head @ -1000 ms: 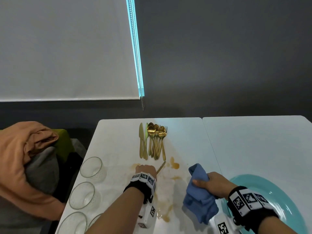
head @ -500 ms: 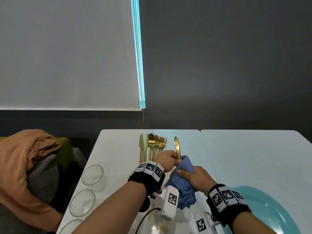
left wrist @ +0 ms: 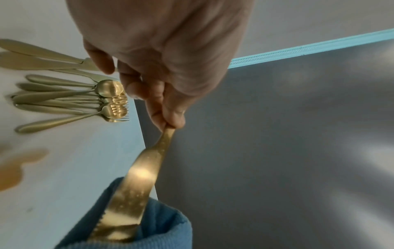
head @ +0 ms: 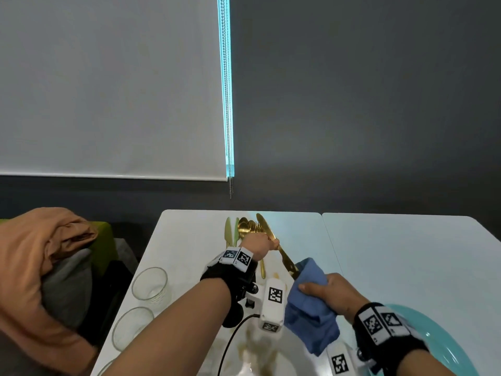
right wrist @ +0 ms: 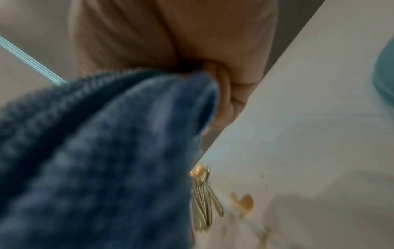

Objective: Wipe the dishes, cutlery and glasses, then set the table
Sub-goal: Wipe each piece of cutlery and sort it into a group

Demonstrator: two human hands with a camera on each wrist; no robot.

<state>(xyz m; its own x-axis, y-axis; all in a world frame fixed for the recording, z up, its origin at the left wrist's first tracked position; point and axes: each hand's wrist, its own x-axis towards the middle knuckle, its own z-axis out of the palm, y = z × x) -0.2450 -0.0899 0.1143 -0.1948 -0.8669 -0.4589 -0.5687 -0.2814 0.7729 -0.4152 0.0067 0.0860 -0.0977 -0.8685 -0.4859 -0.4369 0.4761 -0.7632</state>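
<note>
My left hand (head: 264, 244) grips a gold knife (head: 284, 257) by its handle above the white table (head: 189, 234); the left wrist view shows the fingers curled round the handle and the knife (left wrist: 138, 188) running down into the cloth. My right hand (head: 329, 293) grips a blue cloth (head: 309, 308), folded round the blade's tip. That cloth (right wrist: 95, 160) fills the right wrist view. A pile of gold cutlery (head: 242, 229) lies at the table's far edge, and shows again as cutlery (left wrist: 70, 101) of knives, spoons and forks.
Several empty glasses (head: 150, 284) stand along the table's left edge. A teal plate (head: 444, 346) sits at the near right. Brown spill stains (head: 254, 351) mark the tabletop near me. Orange and grey cloth lies heaped on a green seat (head: 40, 267) to the left.
My left hand picked the knife off the table and lifted it. My right hand brought the cloth to the blade and has slid down toward its tip.
</note>
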